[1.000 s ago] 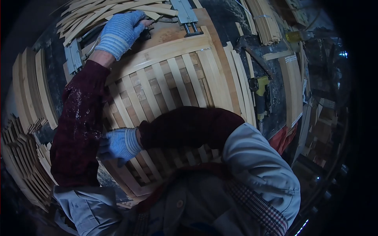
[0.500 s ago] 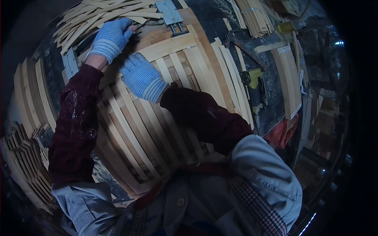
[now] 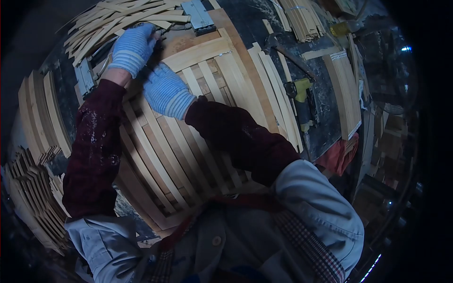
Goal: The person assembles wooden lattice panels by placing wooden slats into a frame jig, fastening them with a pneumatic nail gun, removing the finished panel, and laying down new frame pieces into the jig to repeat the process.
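A slatted wooden panel (image 3: 165,153) with a wider frame lies under my arms. My left hand (image 3: 133,49), in a blue-and-white striped glove, is curled at a dark object beyond the panel's far edge; what it grips is hidden. Close beside it, my right hand (image 3: 167,90), gloved alike, lies over the panel's far rail (image 3: 203,52) with its fingers extended into shadow. A metal clamp plate (image 3: 197,14) is past the far edge, and another metal plate (image 3: 85,77) is left of my left hand.
Thin wood strips (image 3: 113,21) lie heaped at the far side. On the right are a hammer (image 3: 295,61), a yellow-green power tool (image 3: 303,104) and stacked boards (image 3: 342,94). Curved slats (image 3: 35,198) stand at left, and a red cloth (image 3: 337,158) is at lower right.
My right hand has moved from the panel's lower left up to its far edge, beside my left hand. The metal clamp's two rods, visible before, are now mostly out of sight. The view has shifted slightly.
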`<state>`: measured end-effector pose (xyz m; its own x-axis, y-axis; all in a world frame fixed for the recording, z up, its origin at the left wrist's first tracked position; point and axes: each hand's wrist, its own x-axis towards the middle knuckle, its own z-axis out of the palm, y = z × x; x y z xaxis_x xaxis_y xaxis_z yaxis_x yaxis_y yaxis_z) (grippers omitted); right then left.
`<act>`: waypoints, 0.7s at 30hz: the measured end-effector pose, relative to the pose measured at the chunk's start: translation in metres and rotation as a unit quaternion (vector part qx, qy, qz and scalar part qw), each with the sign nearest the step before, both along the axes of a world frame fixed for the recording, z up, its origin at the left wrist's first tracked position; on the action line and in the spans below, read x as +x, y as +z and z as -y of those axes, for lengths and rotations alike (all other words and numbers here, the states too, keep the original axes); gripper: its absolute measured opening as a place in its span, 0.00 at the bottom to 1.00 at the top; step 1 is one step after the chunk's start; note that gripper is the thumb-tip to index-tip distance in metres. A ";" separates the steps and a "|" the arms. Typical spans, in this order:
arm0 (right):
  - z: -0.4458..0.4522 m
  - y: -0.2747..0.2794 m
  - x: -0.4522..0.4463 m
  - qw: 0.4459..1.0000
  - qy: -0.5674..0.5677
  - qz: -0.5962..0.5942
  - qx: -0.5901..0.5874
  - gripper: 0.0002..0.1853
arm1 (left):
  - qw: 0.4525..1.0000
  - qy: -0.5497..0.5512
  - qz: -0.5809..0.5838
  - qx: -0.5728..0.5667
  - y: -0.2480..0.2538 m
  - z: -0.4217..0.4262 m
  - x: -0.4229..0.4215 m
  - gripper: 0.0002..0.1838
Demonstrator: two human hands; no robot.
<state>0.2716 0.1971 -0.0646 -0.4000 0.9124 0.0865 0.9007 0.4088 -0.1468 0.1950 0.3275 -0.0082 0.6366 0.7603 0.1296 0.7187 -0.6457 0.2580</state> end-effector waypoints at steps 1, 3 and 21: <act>0.002 0.002 0.000 1.000 -0.002 0.001 0.003 0.20 | 0.999 0.014 0.031 -0.034 0.001 -0.005 0.000 0.13; 0.005 -0.002 0.000 1.000 -0.009 -0.011 0.027 0.20 | 0.999 0.002 0.034 -0.041 0.000 -0.008 -0.001 0.15; 0.003 -0.009 0.001 0.995 -0.010 -0.066 0.075 0.24 | 0.985 0.117 -0.115 -0.055 -0.036 0.244 -0.107 0.42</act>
<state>0.2729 0.1946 -0.0735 -0.3577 0.8929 0.2734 0.8859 0.4170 -0.2029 0.0875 0.0838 -0.0444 0.4446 0.8913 -0.0894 0.8923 -0.4320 0.1309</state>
